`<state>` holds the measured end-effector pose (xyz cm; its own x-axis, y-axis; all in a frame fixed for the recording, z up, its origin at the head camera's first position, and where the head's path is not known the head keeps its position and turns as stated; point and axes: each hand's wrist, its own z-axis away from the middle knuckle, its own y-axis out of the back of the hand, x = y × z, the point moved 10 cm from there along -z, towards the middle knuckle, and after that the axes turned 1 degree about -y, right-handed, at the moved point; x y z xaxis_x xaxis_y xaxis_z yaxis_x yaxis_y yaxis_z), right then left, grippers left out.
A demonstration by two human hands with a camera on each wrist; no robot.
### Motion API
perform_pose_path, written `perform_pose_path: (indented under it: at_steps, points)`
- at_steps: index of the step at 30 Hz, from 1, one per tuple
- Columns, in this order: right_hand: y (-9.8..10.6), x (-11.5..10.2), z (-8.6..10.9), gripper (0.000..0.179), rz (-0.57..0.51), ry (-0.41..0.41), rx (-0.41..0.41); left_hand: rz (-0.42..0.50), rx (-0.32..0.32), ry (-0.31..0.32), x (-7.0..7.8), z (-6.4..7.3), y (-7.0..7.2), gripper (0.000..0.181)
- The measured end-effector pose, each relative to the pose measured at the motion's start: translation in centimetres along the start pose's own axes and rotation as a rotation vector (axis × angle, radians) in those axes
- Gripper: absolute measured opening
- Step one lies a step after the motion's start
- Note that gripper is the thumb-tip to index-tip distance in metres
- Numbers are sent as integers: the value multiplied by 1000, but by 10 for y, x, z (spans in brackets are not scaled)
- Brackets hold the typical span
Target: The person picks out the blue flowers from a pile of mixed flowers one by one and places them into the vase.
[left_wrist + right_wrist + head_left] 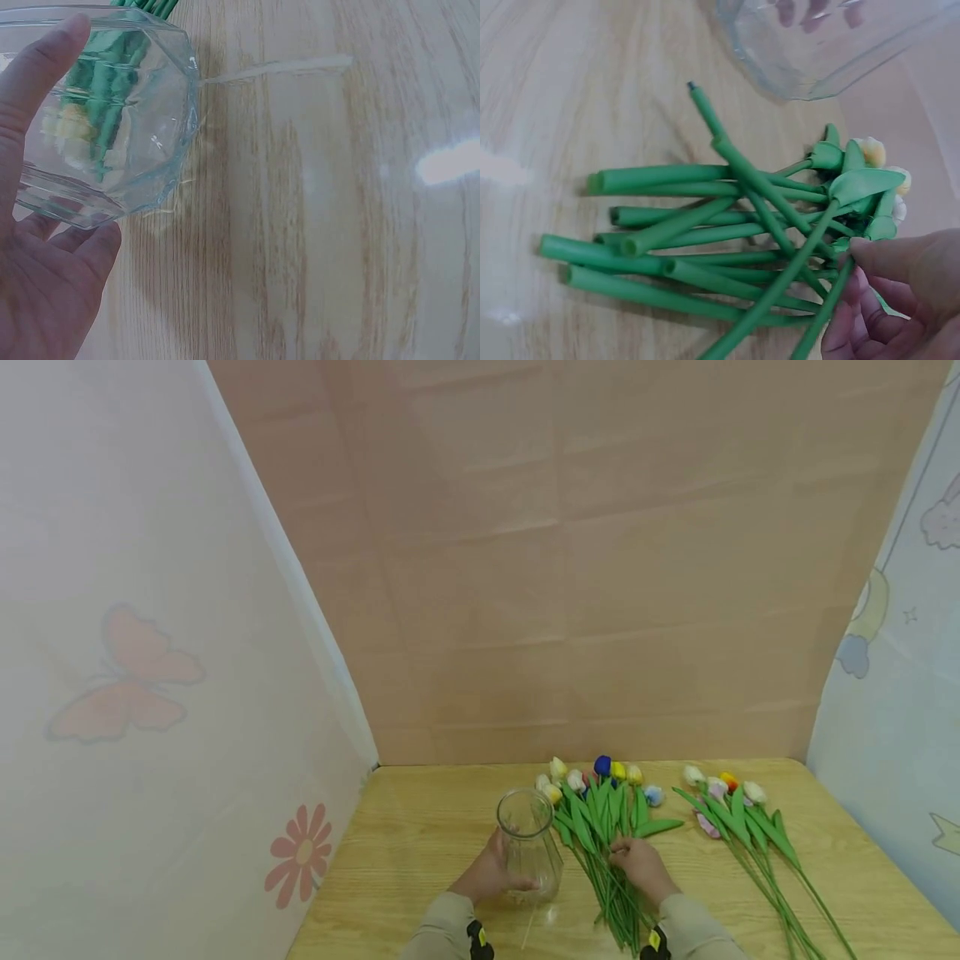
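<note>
A clear faceted glass vase (531,860) stands on the table, and my left hand (491,870) grips it from the left. In the left wrist view the thumb (45,64) lies along the near side of the vase (161,120), the other fingers curled beneath it. To its right lies a bunch of artificial tulips (603,835) with green stems and white, yellow, blue and pink heads. My right hand (641,864) is over those stems. In the right wrist view its thumb and fingers (889,259) pinch one green tulip stem (832,300); several others lie crossed beside it.
A second group of tulips (738,822), with white, orange and pale purple heads, lies farther right on the wooden table (420,810). A brown backdrop (585,610) rises behind the table, with printed curtains (187,793) at the sides.
</note>
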<state>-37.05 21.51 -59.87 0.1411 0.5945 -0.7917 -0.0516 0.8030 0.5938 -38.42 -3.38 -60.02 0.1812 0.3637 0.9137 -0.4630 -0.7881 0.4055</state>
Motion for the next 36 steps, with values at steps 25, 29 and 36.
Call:
perform_pose_path:
  at_steps: [25,29,36]
  points:
    - [130,-9,32,37,-18,126,357,-34,8,-56,17,-1,2,124]
    - [178,14,39,32,38,69,522,-30,-1,-46,17,0,0,124]
    - [227,61,51,27,142,-33,610,-56,21,-69,15,-1,3,123]
